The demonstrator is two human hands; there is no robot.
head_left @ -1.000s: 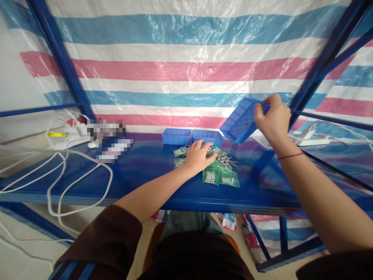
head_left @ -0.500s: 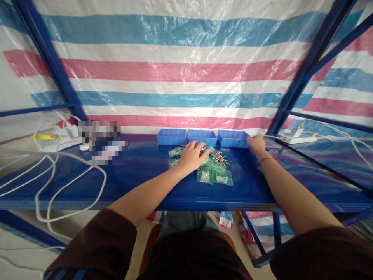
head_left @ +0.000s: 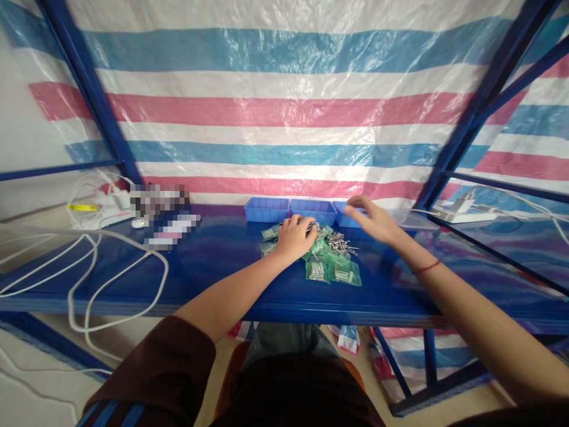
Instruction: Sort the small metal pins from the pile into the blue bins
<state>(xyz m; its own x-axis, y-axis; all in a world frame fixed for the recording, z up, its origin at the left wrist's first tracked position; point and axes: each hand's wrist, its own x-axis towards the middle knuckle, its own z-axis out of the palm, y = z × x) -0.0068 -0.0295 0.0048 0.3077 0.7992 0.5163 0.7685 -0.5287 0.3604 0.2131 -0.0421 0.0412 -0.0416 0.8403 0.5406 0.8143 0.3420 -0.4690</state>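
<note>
My left hand (head_left: 294, 239) lies over the left side of a small pile, fingers bent and thumb apart; what is under its palm is hidden. Around it are green-tinted plastic bags (head_left: 347, 273) holding short metal pieces. To its right, loose thin metal pieces like screws or nails (head_left: 340, 244) are heaped on the bags. My right hand (head_left: 377, 223) hovers open, thumb and fingers apart, in front of the right blue bin (head_left: 341, 220) and partly hides it. Nothing shows between its fingers. The middle blue bin (head_left: 317, 209) and left blue bin (head_left: 267, 210) stand behind the pile.
The blue tabletop (head_left: 222, 267) meets a striped plastic sheet (head_left: 284, 110) at the back. White cables (head_left: 162, 279) loop over the left front edge. A power strip (head_left: 471, 213) sits at the right, beyond a blue frame post (head_left: 466, 130). Blurred items lie at the left.
My right hand has let go of the right bin's outer end and moved left and up, in front of that bin. My left hand stays on the pile. The view has shifted slightly.
</note>
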